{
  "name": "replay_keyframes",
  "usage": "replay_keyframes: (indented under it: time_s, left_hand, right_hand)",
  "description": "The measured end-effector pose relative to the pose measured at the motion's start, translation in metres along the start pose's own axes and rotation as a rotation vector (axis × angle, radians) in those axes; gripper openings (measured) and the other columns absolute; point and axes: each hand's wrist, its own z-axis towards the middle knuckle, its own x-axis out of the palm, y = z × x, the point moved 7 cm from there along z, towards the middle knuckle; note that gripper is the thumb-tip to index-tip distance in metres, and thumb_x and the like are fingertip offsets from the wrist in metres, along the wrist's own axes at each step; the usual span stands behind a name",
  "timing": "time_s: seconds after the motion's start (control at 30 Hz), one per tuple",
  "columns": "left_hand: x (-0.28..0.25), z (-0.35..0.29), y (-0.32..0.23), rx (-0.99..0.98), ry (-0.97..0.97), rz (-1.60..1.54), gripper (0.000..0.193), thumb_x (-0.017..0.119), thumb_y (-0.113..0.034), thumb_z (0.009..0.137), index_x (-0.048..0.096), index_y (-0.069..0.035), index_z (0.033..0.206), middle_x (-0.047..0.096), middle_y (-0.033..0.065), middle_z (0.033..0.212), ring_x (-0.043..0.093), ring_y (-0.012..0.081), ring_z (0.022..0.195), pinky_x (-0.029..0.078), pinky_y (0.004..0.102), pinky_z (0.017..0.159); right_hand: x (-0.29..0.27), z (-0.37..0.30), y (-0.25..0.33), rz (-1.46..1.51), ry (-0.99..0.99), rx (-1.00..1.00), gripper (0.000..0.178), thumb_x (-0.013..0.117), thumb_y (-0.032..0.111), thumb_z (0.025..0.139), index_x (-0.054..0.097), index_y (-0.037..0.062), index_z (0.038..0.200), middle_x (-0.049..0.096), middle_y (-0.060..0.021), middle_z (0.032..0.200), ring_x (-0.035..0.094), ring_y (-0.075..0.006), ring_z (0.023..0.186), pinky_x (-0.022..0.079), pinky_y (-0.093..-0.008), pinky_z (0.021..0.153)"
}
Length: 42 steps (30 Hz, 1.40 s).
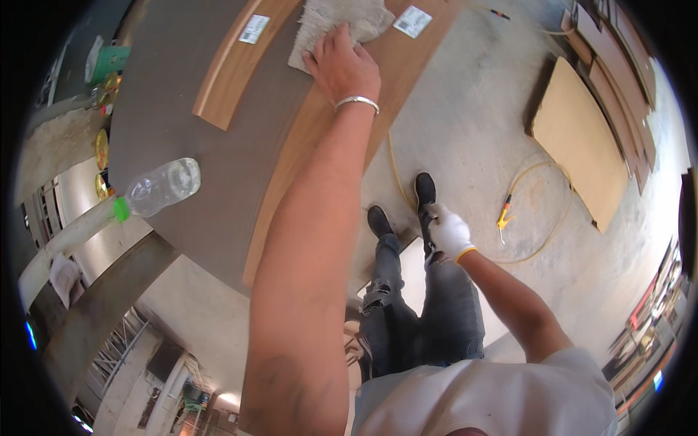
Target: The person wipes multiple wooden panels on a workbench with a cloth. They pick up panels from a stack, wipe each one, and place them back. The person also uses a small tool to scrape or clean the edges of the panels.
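Note:
My left hand (342, 65), bare and with a silver bracelet at the wrist, presses a grey fluffy cloth (305, 36) with bent fingers. The cloth lies across a long brown wooden board (320, 138) on the grey-brown tabletop (167, 120). A shorter wooden strip (231, 80) with a raised edge and a white label lies to the left. Down by my right leg hangs my right hand (449, 231) in a white knitted glove. Its fingers are curled, and whatever they may hold is hidden. A second white label (413, 22) sits on the board, right of the cloth.
A clear plastic bottle (163, 187) with a green cap lies near the table's left edge. On the concrete floor to the right are a yellow hose with an air blow gun (504, 214), a flat cardboard sheet (582, 138) and stacked brown panels (618, 80).

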Motion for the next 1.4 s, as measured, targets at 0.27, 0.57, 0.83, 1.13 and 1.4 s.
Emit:
replay_keyframes:
  time_s: [0.27,0.57,0.83,1.13,1.4]
  left_hand:
    - [-0.101,-0.021,0.078,-0.719,-0.224,-1.237,0.038,0.062,-0.016,0.105,0.058,0.005,0.136,0.067,0.0156,0.13,0.066,0.0275,0.115,0.051,0.042,0.102]
    - [-0.268,-0.133,0.122,-0.821,-0.512,-1.857,0.045,0.059,-0.028,0.107,0.055,-0.006,0.147,0.058,0.0097,0.15,0.051,0.0296,0.142,0.041,0.048,0.119]
    - [-0.253,-0.165,0.05,-0.866,-0.1,-0.777,0.041,0.059,-0.017,0.105,0.058,-0.01,0.146,0.059,0.0166,0.148,0.061,0.0332,0.13,0.051,0.0444,0.106]
    - [-0.21,-0.164,-0.079,-0.138,0.263,-0.214,0.062,0.064,-0.013,0.09,0.05,0.003,0.149,0.042,0.0269,0.161,0.034,0.0448,0.153,0.02,0.0617,0.126]
    - [-0.25,-0.21,0.037,-0.379,-0.087,-0.209,0.039,0.057,0.003,0.09,0.069,0.0,0.128,0.065,0.0159,0.139,0.059,0.0333,0.133,0.045,0.0423,0.113]
  right_hand:
    - [-0.109,0.0,0.137,1.033,0.198,-0.017,0.04,0.049,0.002,0.097,0.057,-0.002,0.136,0.073,-0.0143,0.097,0.067,-0.0166,0.065,0.058,-0.0285,0.061]
    - [-0.093,-0.014,0.354,0.444,0.556,-0.427,0.065,0.056,0.007,0.1,0.035,0.0054,0.161,0.071,-0.016,0.122,0.07,-0.0211,0.106,0.059,-0.0372,0.086]
    - [-0.131,-0.044,0.303,0.886,0.619,-0.717,0.077,0.058,-0.003,0.089,0.036,0.0059,0.162,0.059,-0.0106,0.147,0.061,-0.0169,0.122,0.049,-0.029,0.104]
    - [-0.083,-0.015,0.243,1.673,1.064,0.147,0.043,0.079,0.026,0.091,0.065,0.0076,0.127,0.067,-0.0111,0.127,0.067,-0.0289,0.112,0.058,-0.0454,0.097]
    - [-0.116,0.02,0.254,1.691,0.892,0.019,0.067,0.078,0.028,0.091,0.051,0.0052,0.147,0.064,-0.0162,0.137,0.063,-0.0368,0.125,0.058,-0.0538,0.099]
